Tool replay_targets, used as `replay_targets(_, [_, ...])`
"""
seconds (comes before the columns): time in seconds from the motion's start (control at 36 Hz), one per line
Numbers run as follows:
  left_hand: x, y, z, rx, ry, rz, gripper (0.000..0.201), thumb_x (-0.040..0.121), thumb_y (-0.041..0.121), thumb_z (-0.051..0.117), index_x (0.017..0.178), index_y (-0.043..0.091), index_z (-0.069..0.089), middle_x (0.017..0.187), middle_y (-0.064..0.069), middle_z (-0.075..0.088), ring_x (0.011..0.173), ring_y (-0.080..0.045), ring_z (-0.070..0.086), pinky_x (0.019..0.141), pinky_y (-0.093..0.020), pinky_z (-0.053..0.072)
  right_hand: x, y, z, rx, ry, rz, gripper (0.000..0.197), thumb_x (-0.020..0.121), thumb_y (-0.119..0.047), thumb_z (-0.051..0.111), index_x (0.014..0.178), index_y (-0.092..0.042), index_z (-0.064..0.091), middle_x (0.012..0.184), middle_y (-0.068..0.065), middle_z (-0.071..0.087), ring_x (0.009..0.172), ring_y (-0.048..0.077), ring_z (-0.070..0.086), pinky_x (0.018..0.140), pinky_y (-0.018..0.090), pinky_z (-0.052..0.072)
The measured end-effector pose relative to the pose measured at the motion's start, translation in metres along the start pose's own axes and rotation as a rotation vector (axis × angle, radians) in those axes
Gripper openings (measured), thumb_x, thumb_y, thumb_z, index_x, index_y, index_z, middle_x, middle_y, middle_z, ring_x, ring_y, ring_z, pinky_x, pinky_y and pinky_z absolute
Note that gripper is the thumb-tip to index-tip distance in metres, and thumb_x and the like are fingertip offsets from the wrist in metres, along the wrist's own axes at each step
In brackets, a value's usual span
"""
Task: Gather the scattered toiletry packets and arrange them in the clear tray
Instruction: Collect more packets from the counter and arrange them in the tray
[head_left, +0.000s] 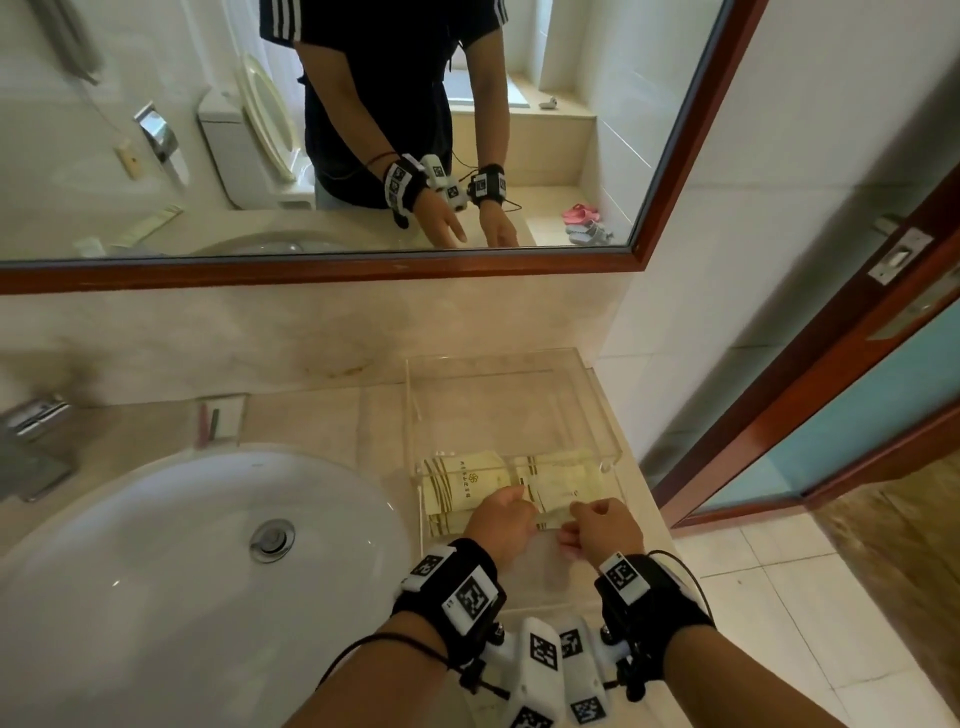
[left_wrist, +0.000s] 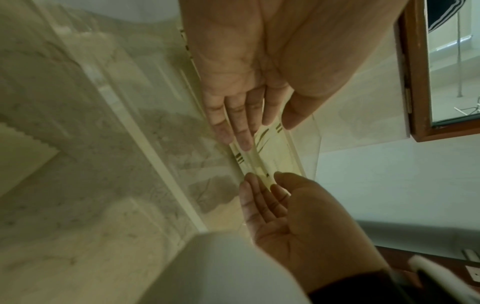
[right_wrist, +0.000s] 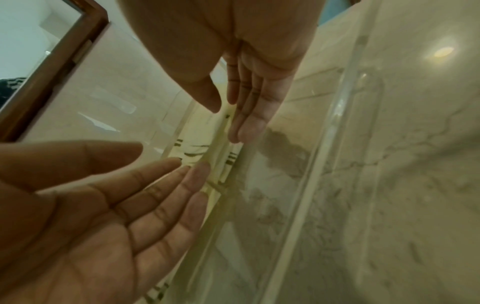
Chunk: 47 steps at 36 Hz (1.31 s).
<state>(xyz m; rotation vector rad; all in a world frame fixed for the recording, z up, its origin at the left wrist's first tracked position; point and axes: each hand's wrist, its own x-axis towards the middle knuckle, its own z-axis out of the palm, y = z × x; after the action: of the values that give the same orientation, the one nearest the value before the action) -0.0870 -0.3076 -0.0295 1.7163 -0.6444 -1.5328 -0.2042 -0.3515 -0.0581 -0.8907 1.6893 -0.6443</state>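
Note:
A clear tray (head_left: 597, 415) sits on the marble counter to the right of the sink. Pale yellow striped packets lie side by side in its near half, one on the left (head_left: 457, 483) and one on the right (head_left: 571, 483). My left hand (head_left: 506, 506) and right hand (head_left: 597, 519) are both inside the tray over the packets' near ends. In the left wrist view the left hand (left_wrist: 239, 123) has straight fingers touching the packets (left_wrist: 270, 152), and the right hand (left_wrist: 272, 195) meets them from the other side. The right wrist view shows the right hand (right_wrist: 244, 119) flat beside the packets (right_wrist: 205, 148).
A white sink basin (head_left: 182, 545) fills the left, with a chrome faucet (head_left: 31, 431) behind it. A small dish (head_left: 223, 421) holding slim items stands at the back of the counter. The mirror (head_left: 363, 130) hangs above. The counter ends just right of the tray, by a wooden door frame (head_left: 831, 389).

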Motion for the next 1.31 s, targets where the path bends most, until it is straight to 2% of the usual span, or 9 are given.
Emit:
replay_targets(0.17, [-0.022, -0.003, -0.013, -0.071, -0.047, 0.01, 0.042, 0.094, 0.014, 0.043, 0.136, 0.016, 0.045, 0.079, 0.002, 0.055, 0.066, -0.009, 0.05, 0.055, -0.019, 0.037, -0.015, -0.013, 0.001, -0.019, -0.069, 0.004, 0.013, 0.092, -0.002, 0.049, 0.081, -0.005, 0.043, 0.062, 0.015, 0.049, 0.049, 0.021, 0.045, 0.037, 0.021, 0.04])
replay_targets(0.28, [-0.043, -0.005, -0.025, -0.112, -0.093, -0.015, 0.031, 0.094, 0.015, 0.043, 0.124, 0.017, 0.051, 0.083, 0.002, 0.054, 0.074, -0.013, 0.052, 0.056, -0.02, 0.036, -0.027, -0.02, 0.004, -0.148, -0.08, -0.065, 0.016, 0.092, -0.009, 0.052, 0.076, -0.005, 0.051, 0.062, 0.012, 0.057, 0.05, 0.021, 0.047, 0.048, 0.026, 0.04])
replay_targets(0.39, [-0.066, -0.01, -0.057, -0.136, -0.112, -0.014, 0.021, 0.094, 0.017, 0.045, 0.114, 0.02, 0.053, 0.098, 0.001, 0.054, 0.078, -0.01, 0.054, 0.062, -0.022, 0.036, -0.055, -0.035, 0.022, -0.27, -0.16, -0.168, 0.016, 0.091, -0.011, 0.052, 0.076, -0.008, 0.054, 0.063, 0.008, 0.06, 0.049, 0.018, 0.046, 0.046, 0.023, 0.034])
replay_targets(0.61, [-0.11, -0.031, -0.155, -0.207, 0.085, 0.027, 0.019, 0.095, 0.019, 0.043, 0.111, 0.019, 0.054, 0.098, 0.002, 0.059, 0.089, -0.015, 0.056, 0.067, -0.022, 0.039, -0.119, -0.059, 0.099, -0.384, -0.369, -0.317, 0.02, 0.091, -0.008, 0.051, 0.071, -0.011, 0.055, 0.061, 0.004, 0.059, 0.05, 0.014, 0.048, 0.045, 0.018, 0.037])
replay_targets(0.72, [-0.137, -0.04, -0.206, -0.295, 0.18, 0.025, 0.017, 0.098, 0.017, 0.038, 0.107, 0.016, 0.052, 0.092, 0.002, 0.058, 0.075, -0.01, 0.053, 0.064, -0.021, 0.036, -0.153, -0.064, 0.148, -0.444, -0.489, -0.337, 0.014, 0.092, -0.011, 0.051, 0.078, -0.011, 0.056, 0.064, 0.003, 0.06, 0.052, 0.014, 0.048, 0.047, 0.018, 0.037])
replay_targets(0.83, [-0.166, -0.054, -0.255, -0.323, 0.298, 0.036, 0.018, 0.095, 0.019, 0.042, 0.108, 0.018, 0.055, 0.105, -0.003, 0.059, 0.083, -0.014, 0.055, 0.066, -0.022, 0.038, -0.182, -0.063, 0.199, -0.49, -0.601, -0.342, 0.01, 0.092, -0.012, 0.051, 0.084, -0.009, 0.055, 0.064, 0.003, 0.059, 0.052, 0.014, 0.048, 0.046, 0.02, 0.034])
replay_targets(1.0, [-0.198, -0.081, -0.321, -0.441, 0.441, 0.053, 0.019, 0.096, 0.016, 0.039, 0.106, 0.015, 0.055, 0.09, 0.0, 0.06, 0.078, -0.014, 0.054, 0.063, -0.022, 0.037, -0.224, -0.048, 0.272, -0.548, -0.716, -0.381, 0.023, 0.092, -0.009, 0.051, 0.07, -0.013, 0.054, 0.063, 0.005, 0.059, 0.052, 0.014, 0.049, 0.042, 0.017, 0.038])
replay_targets(1.19, [-0.229, -0.118, -0.384, -0.549, 0.522, 0.033, 0.023, 0.096, 0.011, 0.038, 0.083, 0.02, 0.055, 0.084, 0.0, 0.057, 0.071, -0.013, 0.05, 0.059, -0.022, 0.031, -0.264, -0.027, 0.341, -0.618, -0.865, -0.357, 0.021, 0.093, -0.006, 0.048, 0.074, -0.011, 0.053, 0.065, 0.007, 0.057, 0.05, 0.013, 0.048, 0.033, 0.009, 0.036])
replay_targets(1.31, [-0.246, -0.143, -0.415, -0.587, 0.567, 0.003, 0.022, 0.096, 0.013, 0.038, 0.084, 0.019, 0.054, 0.087, -0.002, 0.057, 0.077, -0.018, 0.051, 0.06, -0.024, 0.031, -0.281, -0.011, 0.38, -0.672, -0.922, -0.352, 0.02, 0.093, -0.006, 0.047, 0.074, -0.011, 0.052, 0.065, 0.008, 0.057, 0.05, 0.014, 0.047, 0.032, 0.009, 0.035])
